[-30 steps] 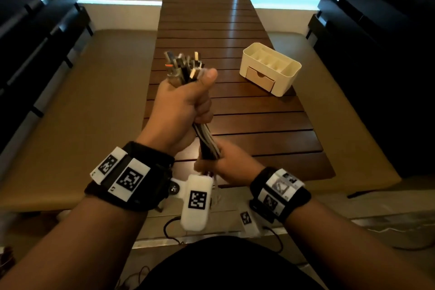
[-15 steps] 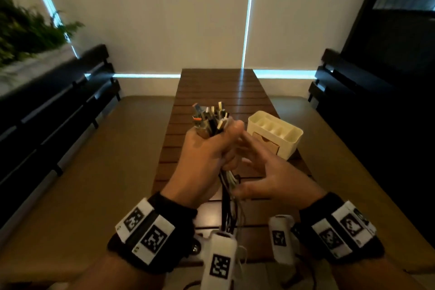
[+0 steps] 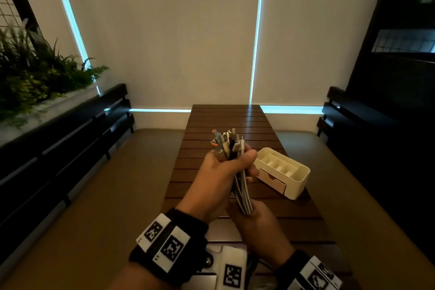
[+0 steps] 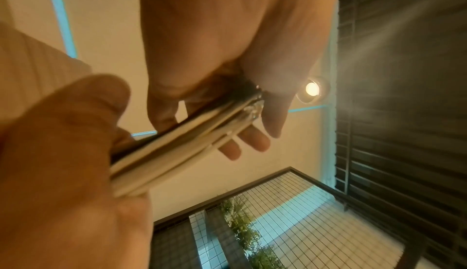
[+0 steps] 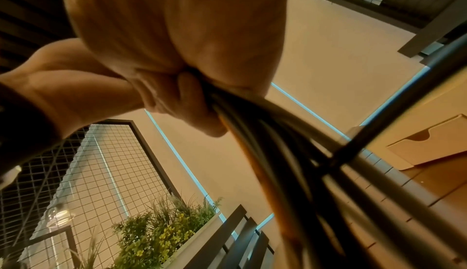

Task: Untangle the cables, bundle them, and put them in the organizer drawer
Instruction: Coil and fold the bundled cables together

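A bundle of white, grey and black cables (image 3: 242,192) is held upright over the wooden table (image 3: 226,120). Its plug ends (image 3: 226,141) stick out above my left hand (image 3: 219,172), which grips the bundle just below them with the thumb across the front. My right hand (image 3: 257,221) grips the same cables lower down, close under the left. In the left wrist view the cables (image 4: 189,143) run between both hands. In the right wrist view they (image 5: 278,153) fan out downward. The cream organizer (image 3: 303,172) stands on the table to the right, its drawer (image 3: 273,182) closed.
Tan cushioned benches (image 3: 117,183) flank the table on both sides, backed by black slatted rails (image 3: 70,129). A planter with green plants (image 3: 35,77) sits at the left. The drawer front (image 5: 429,143) lies close to the right of the hanging cables.
Half a second ago my right hand was open beside the left; now it grips the cables below it. The left hand has kept its grip. The head view has tilted upward.
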Tool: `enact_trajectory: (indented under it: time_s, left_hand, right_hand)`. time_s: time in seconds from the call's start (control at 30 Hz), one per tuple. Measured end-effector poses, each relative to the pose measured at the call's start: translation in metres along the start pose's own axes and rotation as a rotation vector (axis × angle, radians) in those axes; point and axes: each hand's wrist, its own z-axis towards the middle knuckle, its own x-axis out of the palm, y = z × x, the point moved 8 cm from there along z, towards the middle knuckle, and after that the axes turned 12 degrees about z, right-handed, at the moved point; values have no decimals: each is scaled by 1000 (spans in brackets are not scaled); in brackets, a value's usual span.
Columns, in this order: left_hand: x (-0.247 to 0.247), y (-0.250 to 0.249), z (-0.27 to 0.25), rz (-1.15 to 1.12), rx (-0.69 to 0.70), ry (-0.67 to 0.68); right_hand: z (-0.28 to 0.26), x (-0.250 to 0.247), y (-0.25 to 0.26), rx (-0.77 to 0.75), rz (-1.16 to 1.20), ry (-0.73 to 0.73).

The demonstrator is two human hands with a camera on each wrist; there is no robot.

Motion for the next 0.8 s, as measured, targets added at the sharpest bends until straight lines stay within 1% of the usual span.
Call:
enact_trajectory:
  time_s: [0.1,0.2,0.23,0.37,0.47,0.63,0.73,0.8]
  left_hand:
    - [1,15,0,-130,-98,7]
    - [-2,23,4,-216,-133,-5]
    - [-4,24,6,-218,-128,-14]
    - [-10,23,15,-220,-77,-54]
    - [-11,22,19,-168,-46,-37]
    - [-17,26,19,-200,-57,-40]
    - [-17,28,19,-199,-67,-54]
    - [-18,30,19,-212,-82,-63]
  right_hand:
    - [4,2,-5,1,-3,47]
    - [11,8,-11,26,-60,173]
    - [14,9,-13,34,-85,202]
    - [25,6,-10,38,-197,240]
    - [28,8,-8,11,-213,261]
    - [32,14,-14,3,-267,277]
    - [32,16,-16,68,-239,298]
    - [31,19,-15,89,-235,344]
